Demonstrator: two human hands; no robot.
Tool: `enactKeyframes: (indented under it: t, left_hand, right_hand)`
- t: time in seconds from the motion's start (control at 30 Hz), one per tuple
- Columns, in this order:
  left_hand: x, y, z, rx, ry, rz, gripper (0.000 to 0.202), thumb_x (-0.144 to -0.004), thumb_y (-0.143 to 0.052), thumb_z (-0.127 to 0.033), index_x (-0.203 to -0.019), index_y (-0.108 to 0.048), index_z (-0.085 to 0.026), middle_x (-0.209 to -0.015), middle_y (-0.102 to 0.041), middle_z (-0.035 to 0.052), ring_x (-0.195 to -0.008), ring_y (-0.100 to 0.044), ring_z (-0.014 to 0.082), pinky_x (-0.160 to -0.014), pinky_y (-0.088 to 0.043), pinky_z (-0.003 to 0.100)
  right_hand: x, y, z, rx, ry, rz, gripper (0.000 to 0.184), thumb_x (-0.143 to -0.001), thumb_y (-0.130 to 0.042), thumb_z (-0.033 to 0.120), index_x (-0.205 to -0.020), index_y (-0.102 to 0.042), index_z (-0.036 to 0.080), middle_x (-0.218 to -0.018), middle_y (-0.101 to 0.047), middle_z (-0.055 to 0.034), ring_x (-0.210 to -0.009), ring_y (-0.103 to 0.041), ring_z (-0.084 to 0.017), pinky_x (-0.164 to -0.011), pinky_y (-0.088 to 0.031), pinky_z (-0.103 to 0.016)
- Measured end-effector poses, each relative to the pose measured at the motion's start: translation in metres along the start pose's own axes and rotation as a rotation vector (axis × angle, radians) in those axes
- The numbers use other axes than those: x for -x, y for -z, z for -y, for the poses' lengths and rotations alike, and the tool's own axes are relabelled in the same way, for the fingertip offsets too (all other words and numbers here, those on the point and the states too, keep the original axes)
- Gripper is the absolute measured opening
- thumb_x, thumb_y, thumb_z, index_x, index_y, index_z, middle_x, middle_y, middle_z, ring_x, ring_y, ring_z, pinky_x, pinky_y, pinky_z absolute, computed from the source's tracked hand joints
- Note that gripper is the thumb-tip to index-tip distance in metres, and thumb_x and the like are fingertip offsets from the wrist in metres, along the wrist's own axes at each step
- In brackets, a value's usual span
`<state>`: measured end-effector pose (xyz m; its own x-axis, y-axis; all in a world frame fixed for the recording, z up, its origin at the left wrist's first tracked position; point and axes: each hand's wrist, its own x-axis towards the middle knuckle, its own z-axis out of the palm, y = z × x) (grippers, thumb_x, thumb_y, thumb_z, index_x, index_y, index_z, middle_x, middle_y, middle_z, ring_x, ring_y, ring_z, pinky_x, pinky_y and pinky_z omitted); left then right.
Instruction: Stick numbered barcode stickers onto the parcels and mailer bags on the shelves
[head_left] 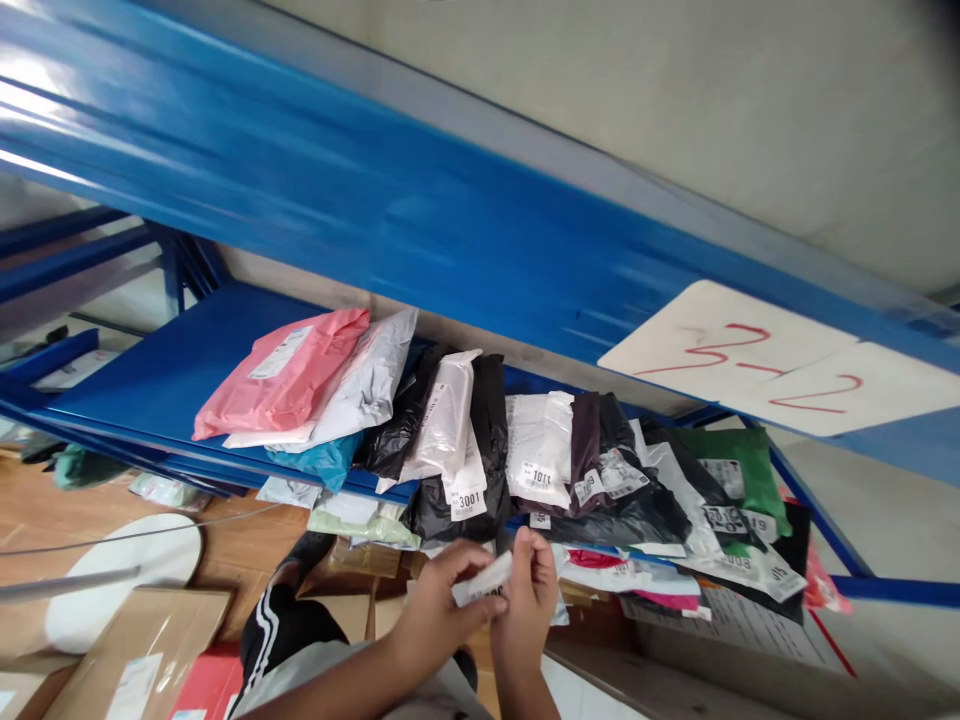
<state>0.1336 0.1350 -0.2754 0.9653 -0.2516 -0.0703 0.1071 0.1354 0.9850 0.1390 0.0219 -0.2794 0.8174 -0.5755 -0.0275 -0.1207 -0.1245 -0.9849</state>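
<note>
Both my hands meet low in the middle of the view, pinching a small white label [481, 582] between them. My left hand [439, 610] grips its lower left part with curled fingers. My right hand [529, 600] pinches its right end. Just above them a blue shelf [172, 380] carries a row of parcels in plastic mailers: a pink mailer [285, 375], a grey-white mailer [367, 385], a black bag tagged 3001 [469, 470], a white bag tagged 1011 [538, 445] and a green mailer [739, 465].
An upper blue shelf beam [420, 210] crosses the view, with white cards [757, 355] marked in red stuck to it. Below lie cardboard boxes [142, 640], a white round object [127, 580] and more parcels [360, 520] on a wooden floor. My leg in black trousers [281, 620] shows.
</note>
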Motion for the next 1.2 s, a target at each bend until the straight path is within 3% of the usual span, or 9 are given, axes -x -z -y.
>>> enactKeyframes:
  t: [0.1, 0.27, 0.43, 0.5, 0.63, 0.8, 0.9, 1.03, 1.2]
  left_hand:
    - [0.001, 0.002, 0.000, 0.224, 0.124, -0.104, 0.022, -0.074, -0.066, -0.038, -0.074, -0.069, -0.016, -0.068, -0.065, 0.0023, -0.068, -0.059, 0.0152, -0.066, -0.047, 0.026]
    - [-0.011, 0.027, -0.003, 0.660, 0.244, -0.338, 0.044, -0.054, -0.081, -0.042, -0.086, -0.065, -0.016, -0.062, -0.064, -0.0015, -0.053, -0.054, 0.0113, -0.057, -0.044, 0.025]
    - [-0.029, 0.032, -0.024, 0.418, 0.042, -0.609, 0.046, -0.058, -0.076, -0.050, -0.050, -0.048, -0.014, -0.048, -0.043, -0.0063, -0.050, -0.034, 0.0058, -0.050, -0.031, 0.019]
    - [-0.039, 0.031, -0.033, 0.461, 0.009, -0.657, 0.044, -0.064, -0.071, -0.053, -0.056, -0.051, -0.015, -0.050, -0.042, -0.0064, -0.051, -0.033, 0.0061, -0.049, -0.029, 0.019]
    - [-0.052, 0.030, -0.041, 0.603, 0.018, -0.501, 0.041, -0.063, -0.074, -0.050, -0.078, -0.062, -0.014, -0.060, -0.055, -0.0026, -0.055, -0.044, 0.0087, -0.055, -0.036, 0.022]
    - [-0.057, 0.032, -0.036, 0.455, -0.033, -0.665, 0.047, -0.060, -0.073, -0.057, -0.061, -0.053, -0.015, -0.051, -0.047, -0.0051, -0.049, -0.036, 0.0065, -0.049, -0.029, 0.020]
    - [-0.061, 0.030, -0.034, 0.494, -0.016, -0.691, 0.048, -0.062, -0.069, -0.060, -0.063, -0.052, -0.016, -0.052, -0.048, -0.0053, -0.049, -0.039, 0.0074, -0.048, -0.031, 0.020]
    - [-0.069, 0.026, -0.033, 0.612, 0.056, -0.669, 0.051, -0.051, -0.076, -0.060, -0.065, -0.055, -0.015, -0.055, -0.052, -0.0038, -0.052, -0.044, 0.0090, -0.051, -0.034, 0.021]
    - [-0.073, 0.022, -0.031, 0.686, 0.172, -0.622, 0.055, -0.048, -0.076, -0.061, -0.071, -0.061, -0.014, -0.054, -0.056, -0.0009, -0.051, -0.047, 0.0112, -0.054, -0.038, 0.024]
  right_hand:
    - [0.004, -0.001, 0.013, 0.018, -0.007, 0.143, 0.031, -0.078, -0.055, 0.053, -0.084, -0.061, 0.023, -0.071, -0.061, -0.0010, -0.063, -0.057, -0.017, -0.057, -0.047, -0.027]
    - [-0.011, -0.011, 0.045, 0.124, 0.349, 0.617, 0.018, -0.079, -0.062, 0.034, -0.091, -0.069, 0.022, -0.086, -0.070, -0.0060, -0.078, -0.065, -0.019, -0.069, -0.053, -0.028]
    - [-0.030, -0.046, 0.085, 0.190, 0.551, 0.820, 0.013, -0.080, -0.063, 0.028, -0.090, -0.069, 0.022, -0.077, -0.070, -0.0028, -0.071, -0.065, -0.016, -0.067, -0.052, -0.026]
    - [-0.040, -0.062, 0.093, 0.179, 0.478, 0.802, 0.014, -0.080, -0.062, 0.030, -0.088, -0.069, 0.021, -0.071, -0.070, -0.0019, -0.066, -0.065, -0.015, -0.065, -0.052, -0.026]
    - [-0.062, -0.077, 0.099, 0.132, 0.351, 0.709, 0.022, -0.072, -0.067, 0.034, -0.088, -0.069, 0.018, -0.073, -0.071, -0.0037, -0.065, -0.064, -0.017, -0.064, -0.052, -0.028]
    - [-0.071, -0.075, 0.109, 0.218, 0.249, 0.939, 0.024, -0.066, -0.072, 0.037, -0.080, -0.069, 0.017, -0.069, -0.068, -0.0027, -0.062, -0.061, -0.016, -0.056, -0.048, -0.025]
    - [-0.073, -0.079, 0.111, 0.336, 0.381, 0.922, 0.020, -0.074, -0.064, 0.036, -0.082, -0.069, 0.018, -0.062, -0.063, -0.0006, -0.057, -0.057, -0.014, -0.053, -0.045, -0.024]
    - [-0.078, -0.090, 0.103, 0.475, 0.684, 0.740, 0.017, -0.078, -0.058, 0.031, -0.072, -0.069, 0.019, -0.077, -0.065, -0.0054, -0.072, -0.062, -0.018, -0.066, -0.049, -0.028]
    - [-0.084, -0.095, 0.085, 0.570, 0.731, 0.659, 0.015, -0.076, -0.059, 0.025, -0.065, -0.067, 0.019, -0.067, -0.064, -0.0033, -0.059, -0.060, -0.016, -0.060, -0.048, -0.027]
